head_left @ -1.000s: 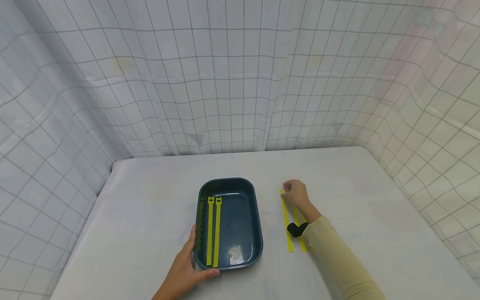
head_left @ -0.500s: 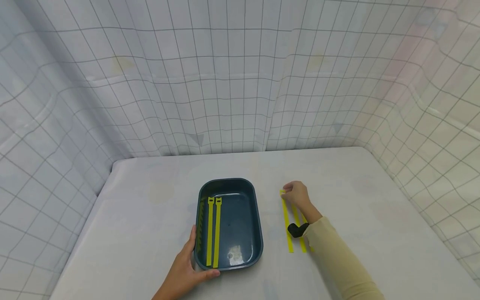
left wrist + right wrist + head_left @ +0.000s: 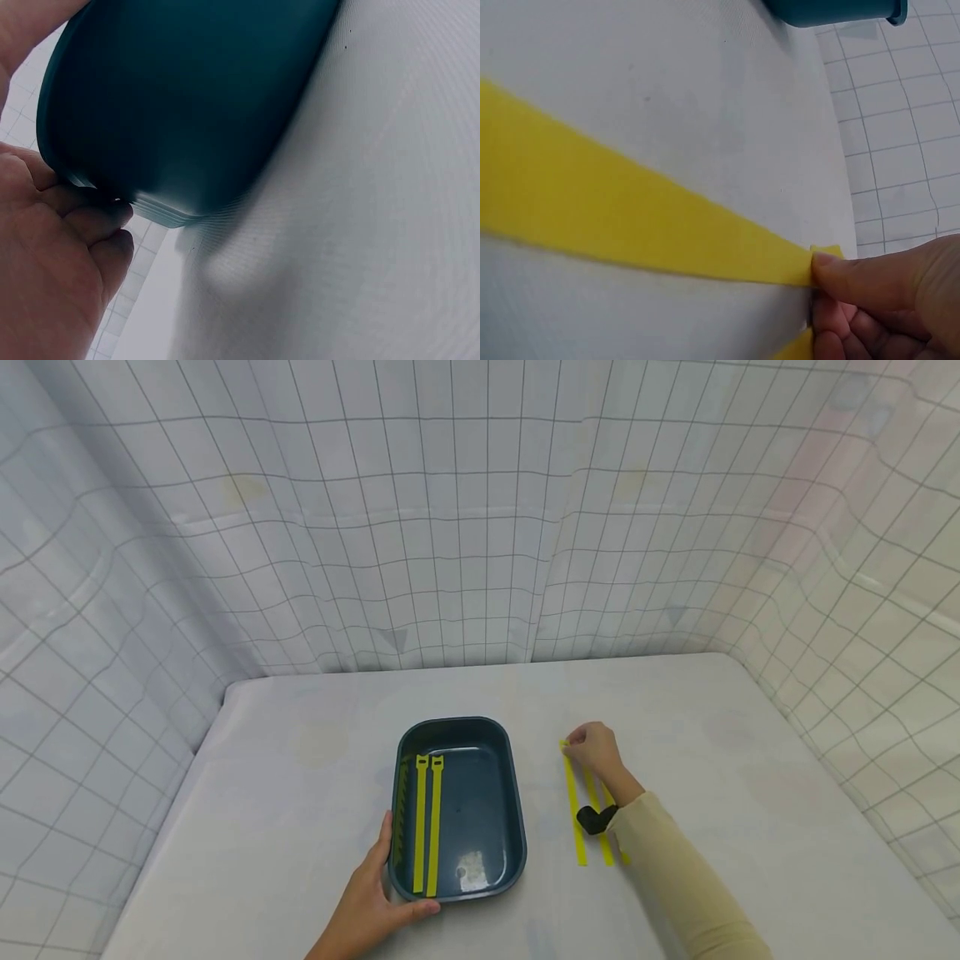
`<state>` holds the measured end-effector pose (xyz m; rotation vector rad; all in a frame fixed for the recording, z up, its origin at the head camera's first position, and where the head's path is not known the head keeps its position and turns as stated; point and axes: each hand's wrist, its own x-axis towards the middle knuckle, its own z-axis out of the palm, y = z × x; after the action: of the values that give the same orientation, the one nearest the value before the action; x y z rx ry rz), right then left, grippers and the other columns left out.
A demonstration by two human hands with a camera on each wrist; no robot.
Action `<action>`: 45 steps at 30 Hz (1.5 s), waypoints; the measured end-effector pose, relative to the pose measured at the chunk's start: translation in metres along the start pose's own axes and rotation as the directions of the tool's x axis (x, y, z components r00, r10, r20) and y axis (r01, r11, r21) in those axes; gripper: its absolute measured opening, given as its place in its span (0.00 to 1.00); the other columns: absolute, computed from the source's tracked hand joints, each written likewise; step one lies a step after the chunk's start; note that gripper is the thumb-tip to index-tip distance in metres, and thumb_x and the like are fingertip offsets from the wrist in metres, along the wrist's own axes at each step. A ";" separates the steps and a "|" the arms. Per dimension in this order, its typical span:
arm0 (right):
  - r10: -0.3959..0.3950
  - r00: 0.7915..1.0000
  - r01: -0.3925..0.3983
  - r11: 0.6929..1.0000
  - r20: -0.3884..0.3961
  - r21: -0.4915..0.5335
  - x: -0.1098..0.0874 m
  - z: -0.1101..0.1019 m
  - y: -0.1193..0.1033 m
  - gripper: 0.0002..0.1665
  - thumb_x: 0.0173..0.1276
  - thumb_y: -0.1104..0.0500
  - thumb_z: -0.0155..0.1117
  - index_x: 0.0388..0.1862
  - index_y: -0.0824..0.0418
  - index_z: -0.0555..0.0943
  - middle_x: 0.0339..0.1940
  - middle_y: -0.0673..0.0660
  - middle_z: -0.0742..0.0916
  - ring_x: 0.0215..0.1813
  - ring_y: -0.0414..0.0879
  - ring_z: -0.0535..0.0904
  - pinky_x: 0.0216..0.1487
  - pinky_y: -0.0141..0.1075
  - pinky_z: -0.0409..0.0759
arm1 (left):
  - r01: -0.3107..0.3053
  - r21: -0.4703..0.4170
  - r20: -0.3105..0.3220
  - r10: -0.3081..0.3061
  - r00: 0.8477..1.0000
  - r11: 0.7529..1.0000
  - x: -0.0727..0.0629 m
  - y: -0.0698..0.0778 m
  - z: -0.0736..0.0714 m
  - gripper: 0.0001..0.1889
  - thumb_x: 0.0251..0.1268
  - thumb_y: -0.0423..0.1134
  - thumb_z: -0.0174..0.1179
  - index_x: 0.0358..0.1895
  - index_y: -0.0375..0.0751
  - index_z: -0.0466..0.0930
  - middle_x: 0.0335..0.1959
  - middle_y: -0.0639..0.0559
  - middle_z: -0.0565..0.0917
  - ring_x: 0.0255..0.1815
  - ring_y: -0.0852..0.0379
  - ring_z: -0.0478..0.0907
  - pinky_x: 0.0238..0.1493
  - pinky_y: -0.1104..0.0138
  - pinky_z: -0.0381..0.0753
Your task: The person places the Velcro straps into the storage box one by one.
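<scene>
A dark teal tray rests on the white table, two yellow slotted cable straps lying side by side along its left part. My left hand grips the tray's near left corner, thumb on the front rim; in the left wrist view its fingers curl at the outer wall. Right of the tray, my right hand pinches the far end of another yellow cable strap between thumb and fingers. That strap's near end lies on the table. Further straps beside it are partly hidden under my right forearm.
White cloth covers the table. Grid-patterned white curtains enclose it at the back and both sides. A black band sits on my right wrist, over the straps. In the right wrist view, the tray's edge shows at the top.
My right fingers have drawn in slightly at the far end of the strap. The left hand, the tray and the straps in it stay in place.
</scene>
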<state>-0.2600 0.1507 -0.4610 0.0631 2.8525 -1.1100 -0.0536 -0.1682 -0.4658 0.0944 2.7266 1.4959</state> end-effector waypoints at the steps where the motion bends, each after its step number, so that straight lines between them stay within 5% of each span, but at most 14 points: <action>1: -0.009 1.000 0.009 1.000 -0.006 -0.001 0.000 0.000 0.001 0.08 0.53 0.65 0.68 0.31 0.70 0.82 0.27 0.58 0.81 0.30 0.49 0.74 0.32 0.37 0.75 | 0.003 0.001 0.001 -0.003 1.000 1.000 0.000 0.000 0.000 0.66 0.34 0.54 0.75 0.72 0.35 0.36 0.72 0.38 0.47 0.69 0.40 0.48 0.61 0.45 0.55; 20: -0.036 0.999 0.034 0.999 0.032 0.037 -0.003 -0.010 0.001 0.08 0.58 0.63 0.65 0.33 0.69 0.82 0.30 0.58 0.83 0.32 0.49 0.77 0.33 0.37 0.76 | 0.016 -0.009 0.014 -0.016 1.000 1.000 0.000 0.001 0.000 0.66 0.35 0.53 0.75 0.73 0.37 0.35 0.72 0.41 0.47 0.70 0.42 0.47 0.62 0.46 0.55; 45: -0.183 0.983 0.180 0.975 0.010 0.127 -0.028 -0.031 -0.011 0.09 0.60 0.61 0.65 0.35 0.68 0.82 0.33 0.58 0.85 0.38 0.52 0.79 0.39 0.42 0.77 | 0.041 0.003 0.016 -0.041 0.999 0.999 0.002 0.000 0.000 0.66 0.35 0.55 0.75 0.73 0.38 0.35 0.72 0.40 0.46 0.70 0.40 0.46 0.62 0.45 0.54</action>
<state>-0.2351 0.1628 -0.4283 -0.2050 2.8117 -1.3139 -0.0552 -0.1679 -0.4655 0.0503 2.7012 1.4751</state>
